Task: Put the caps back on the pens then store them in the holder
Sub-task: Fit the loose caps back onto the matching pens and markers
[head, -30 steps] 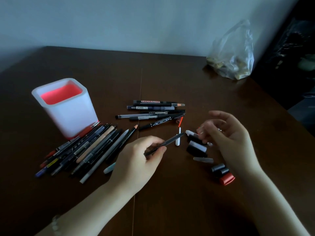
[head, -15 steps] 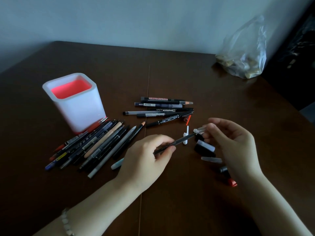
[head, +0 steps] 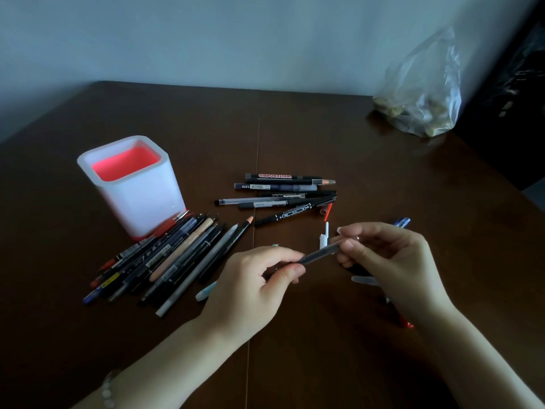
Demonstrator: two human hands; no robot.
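Closer now: cap [head: 332, 248] meets pen [head: 312, 256] tip; right hand [head: 392, 261] pinches it, left hand [head: 253, 286] grips pen.

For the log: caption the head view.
Left hand holds a dark pen; right hand fits a clear cap; holder nearby.

- Tabletop [head: 383, 172]: dark brown wood, glossy; takes up most of the view.
- Seam [head: 257, 160]: thin straight line in the tabletop, runs front to back approx. down the middle.
- Plastic bag [head: 424, 93]: clear, crumpled, sits at far R corner of the tabletop, top part against the wall; small yellowish-brown lumps inside at the bottom, can't tell what they are.
- Wall [head: 236, 39]: plain, pale grey-blue, right behind the tabletop's far edge.
- Dark furniture [head: 507, 113]: blackish, beyond the tabletop's R edge, too dim for detail.
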